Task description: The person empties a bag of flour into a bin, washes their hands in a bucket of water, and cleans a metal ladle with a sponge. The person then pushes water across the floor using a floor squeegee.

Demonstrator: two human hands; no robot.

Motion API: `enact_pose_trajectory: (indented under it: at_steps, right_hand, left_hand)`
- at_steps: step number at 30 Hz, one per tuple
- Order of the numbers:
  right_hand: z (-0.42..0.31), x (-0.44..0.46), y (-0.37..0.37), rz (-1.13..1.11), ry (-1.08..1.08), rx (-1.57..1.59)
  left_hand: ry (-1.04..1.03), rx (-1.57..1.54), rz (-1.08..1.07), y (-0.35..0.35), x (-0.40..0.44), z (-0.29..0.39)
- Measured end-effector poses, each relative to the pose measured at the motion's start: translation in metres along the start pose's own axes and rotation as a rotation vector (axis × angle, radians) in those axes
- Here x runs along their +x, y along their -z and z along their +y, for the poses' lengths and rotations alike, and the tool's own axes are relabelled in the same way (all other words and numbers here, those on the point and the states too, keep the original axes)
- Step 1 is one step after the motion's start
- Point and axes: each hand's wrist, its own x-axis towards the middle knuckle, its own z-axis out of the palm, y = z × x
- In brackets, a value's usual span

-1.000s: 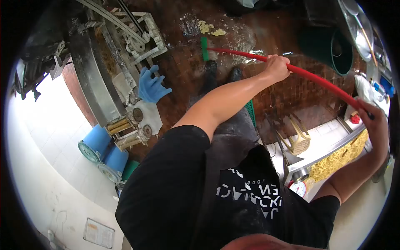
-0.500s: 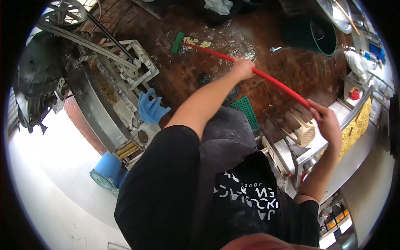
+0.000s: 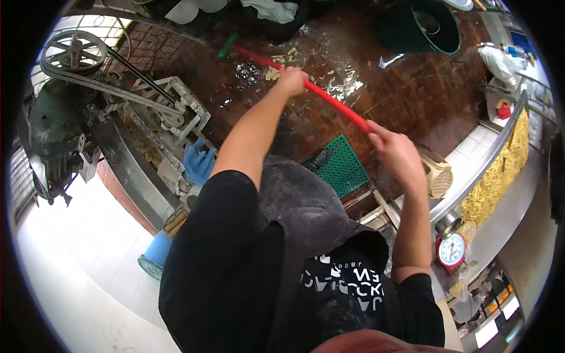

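My left hand [image 3: 292,82] is closed around the middle of a long red handle [image 3: 335,105]. Nearer my body, my right hand [image 3: 398,152] grips the handle's upper end. At its far end a narrow green head [image 3: 227,46], blurred by motion, is on or just above the wet brick floor; broom or squeegee, I cannot tell which. Pale yellow scraps [image 3: 283,62] lie to the right of the head, apart from it. Suds and water shine around them. Beside my left arm, a blue glove [image 3: 200,163] has its fingers pointing up.
A green perforated mat [image 3: 342,167] lies by my shoe [image 3: 321,159]. Belt-driven machinery [image 3: 75,52] stands left. A dark green bin [image 3: 444,35] is at the back right. Yellow noodles [image 3: 500,170] cover the right-hand counter, near a red dial scale [image 3: 452,250] and a beige stool [image 3: 438,177].
Both hands have shifted left with the handle. The green head has moved from right beside the scraps to farther left of them. My view has shifted, bringing the scale into sight.
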Motion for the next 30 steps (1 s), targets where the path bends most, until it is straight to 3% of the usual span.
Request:
enact_pose_trajectory:
  at_steps: [2, 3, 5, 6, 8, 10, 11, 13, 15, 17, 21, 23, 25, 28, 30]
  right_hand:
    - [0.037, -0.028, 0.022, -0.023, -0.156, 0.101]
    - [0.060, -0.046, 0.032, 0.011, -0.114, 0.028]
    - [0.106, -0.080, 0.044, 0.054, -0.078, 0.065]
    - [0.106, -0.096, 0.048, 0.064, -0.068, 0.041]
    - [0.097, -0.123, 0.065, 0.097, -0.044, 0.003]
    - [0.077, -0.144, 0.065, 0.075, 0.012, -0.065]
    - [0.069, -0.154, 0.063, 0.059, 0.035, -0.102]
    - [0.080, -0.147, 0.036, -0.022, 0.071, -0.158]
    - [0.105, -0.135, -0.001, 0.004, 0.234, -0.171]
    - [0.128, -0.120, -0.018, -0.001, 0.220, -0.211]
    - [0.167, -0.119, 0.050, 0.091, 0.116, -0.224]
    - [0.199, -0.118, 0.079, 0.218, 0.193, -0.261]
    - [0.193, -0.122, 0.100, 0.258, 0.210, -0.229]
    - [0.166, -0.170, 0.102, 0.238, 0.280, -0.287]
    - [0.149, -0.214, 0.095, 0.172, 0.284, -0.299]
  left_hand:
    - [-0.044, 0.010, -0.016, -0.025, 0.017, 0.061]
    - [-0.068, -0.010, 0.026, -0.039, 0.020, 0.096]
    - [-0.129, -0.096, -0.169, -0.025, 0.015, 0.156]
    - [-0.156, -0.128, -0.155, -0.021, 0.004, 0.168]
    - [-0.215, -0.175, -0.123, -0.015, -0.009, 0.185]
    - [-0.224, -0.116, 0.147, -0.020, -0.042, 0.180]
    - [-0.198, -0.168, 0.239, -0.003, -0.072, 0.180]
    - [-0.056, -0.165, 0.355, -0.038, -0.110, 0.159]
    - [0.101, -0.123, 0.365, -0.084, -0.146, 0.140]
    - [0.226, -0.164, 0.122, -0.109, -0.155, 0.145]
    - [0.150, -0.172, 0.392, -0.123, -0.083, 0.229]
    - [0.101, -0.229, 0.489, -0.106, -0.041, 0.265]
    - [0.081, -0.305, 0.424, -0.091, -0.012, 0.274]
    - [0.034, -0.382, 0.574, -0.060, -0.050, 0.285]
    - [-0.010, -0.409, 0.787, -0.063, -0.111, 0.293]
